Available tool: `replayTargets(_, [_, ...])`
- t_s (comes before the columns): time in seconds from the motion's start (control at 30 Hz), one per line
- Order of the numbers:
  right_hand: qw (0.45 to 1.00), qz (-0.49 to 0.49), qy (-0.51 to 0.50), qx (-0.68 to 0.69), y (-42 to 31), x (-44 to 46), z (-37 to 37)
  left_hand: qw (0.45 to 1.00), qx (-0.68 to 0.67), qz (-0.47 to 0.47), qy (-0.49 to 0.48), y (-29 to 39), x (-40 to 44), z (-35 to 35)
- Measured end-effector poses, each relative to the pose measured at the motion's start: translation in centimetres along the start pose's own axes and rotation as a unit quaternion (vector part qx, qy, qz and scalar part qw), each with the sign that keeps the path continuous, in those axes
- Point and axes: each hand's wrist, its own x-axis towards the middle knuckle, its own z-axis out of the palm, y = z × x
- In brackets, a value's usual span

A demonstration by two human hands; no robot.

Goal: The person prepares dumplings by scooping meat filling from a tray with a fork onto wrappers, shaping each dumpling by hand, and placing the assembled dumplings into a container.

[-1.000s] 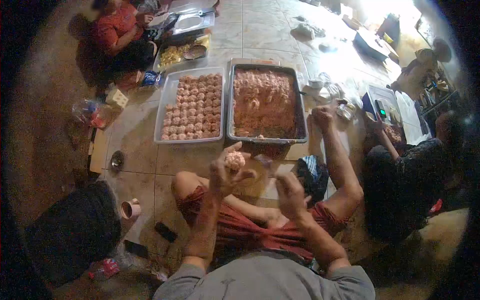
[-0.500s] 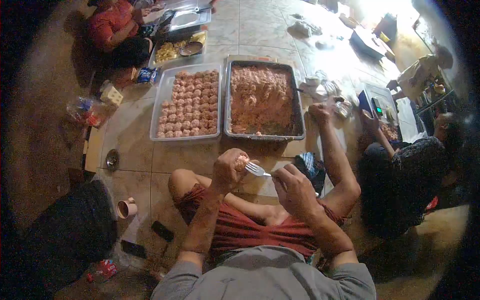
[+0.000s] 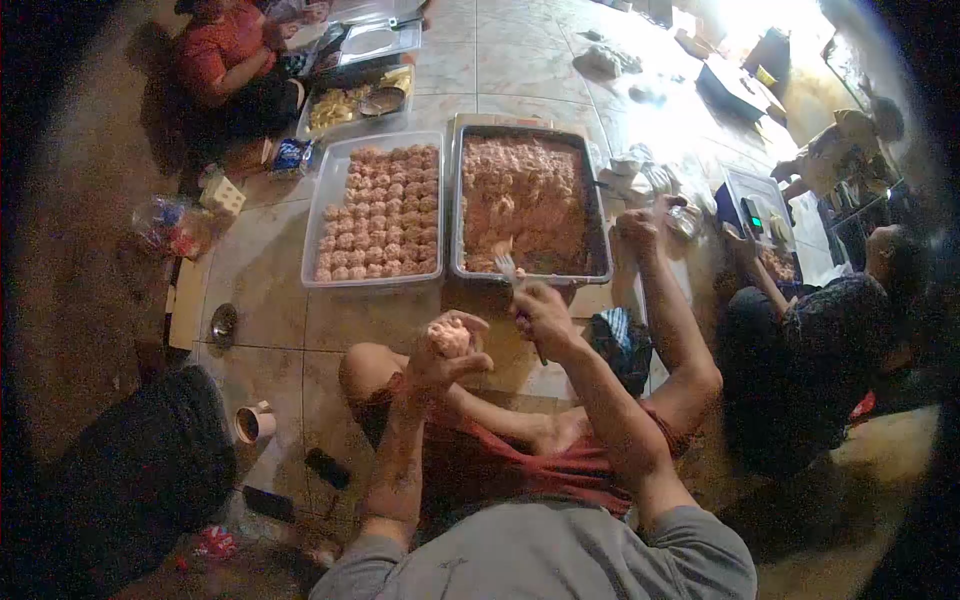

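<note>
My left hand cradles a raw meatball in its curled palm, fingers and thumb partly around it. In my right hand is a metal fork, tines pointing away from me over the near edge of a deep tray. That tray holds ground meat mixture, thinner toward its near side. Just left of it, a clear plastic container carries rows of shaped meatballs. My left hand is below the gap between the two.
A mug, a small metal bowl and a phone lie on the tiled floor to my left. A black bag sits right of my knee. Other people sit at far left and right; one is beside a scale.
The fork has gone from beside the meatball to the tray's near edge with my right hand. My left hand has lowered slightly and opened more around the meatball.
</note>
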Motion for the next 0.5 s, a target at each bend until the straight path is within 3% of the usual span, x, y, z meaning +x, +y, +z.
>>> replayTargets(0.03, [1.000,-0.001,0.000,0.000,0.9,-0.4,-0.1,1.000,0.000,0.001,0.000,-1.3,-0.3,0.5])
replayTargets(0.07, [0.992,-0.015,0.046,-0.117,2.0,-1.3,0.1,0.999,-0.043,-0.012,0.023,-3.3,-0.2,0.5])
replayTargets(0.1, [0.968,-0.030,0.090,-0.232,2.8,-2.0,0.1,0.999,-0.015,0.038,0.024,-3.4,0.3,0.3])
replayTargets(0.17, [0.971,-0.062,0.059,-0.223,2.0,-5.4,-0.8,0.989,0.041,0.137,0.033,-3.6,1.3,-0.1])
replayTargets(0.23, [0.974,-0.084,0.034,-0.206,-0.7,-9.3,-0.5,0.993,0.107,0.043,0.013,-2.4,1.3,0.5])
replayTargets(0.3, [0.862,-0.334,0.066,-0.375,-4.3,-11.9,0.1,0.987,0.144,0.065,0.001,-2.3,2.0,0.9])
replayTargets(0.33, [0.862,-0.332,0.070,-0.377,-4.9,-12.4,0.2,0.987,0.151,0.050,-0.010,-2.3,2.3,1.1])
replayTargets(0.4, [0.774,-0.382,0.031,-0.504,-5.7,-13.3,0.3,0.978,0.210,0.011,0.001,-1.6,2.7,2.2])
replayTargets(0.43, [0.773,-0.383,0.033,-0.504,-6.0,-13.6,0.0,0.978,0.210,0.013,0.000,-0.8,2.7,2.3])
replayTargets(0.5, [0.775,-0.351,0.103,-0.515,-6.6,-14.2,-1.1,0.946,0.303,0.117,0.005,0.5,2.4,1.9])
